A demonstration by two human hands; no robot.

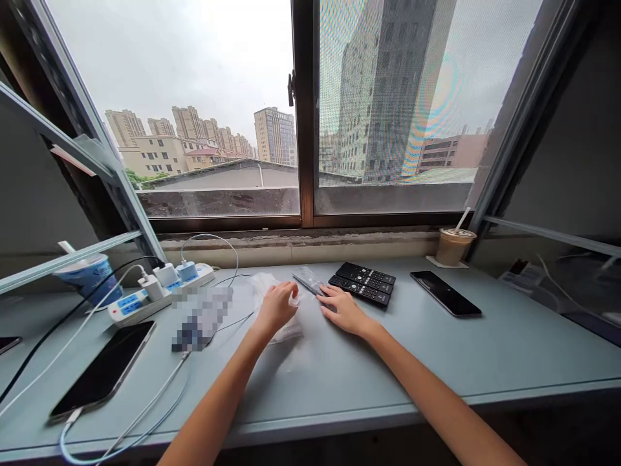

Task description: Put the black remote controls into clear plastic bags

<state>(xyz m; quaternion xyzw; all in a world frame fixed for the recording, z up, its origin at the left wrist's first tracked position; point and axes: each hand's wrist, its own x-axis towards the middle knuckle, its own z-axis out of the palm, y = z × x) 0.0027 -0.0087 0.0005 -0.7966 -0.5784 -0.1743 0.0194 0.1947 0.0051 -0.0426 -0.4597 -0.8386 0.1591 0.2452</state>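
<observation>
Resting my spread right hand (345, 312) lightly should steady the wrapped remote (307, 281); my left hand (278, 305) curls at the plastic bag (290, 331), grip unclear

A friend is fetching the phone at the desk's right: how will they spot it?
Below the brown-framed window is a blue-grey desk. To the right of the black remote controls lies a flat rectangular phone, its dark screen facing up, near the plastic cup of brown drink. Unlike the black phone at the left, it shows no cable plugged in.

A lidded cup (450, 248) (straw upright-ish) stands near the window (306, 116).
</observation>
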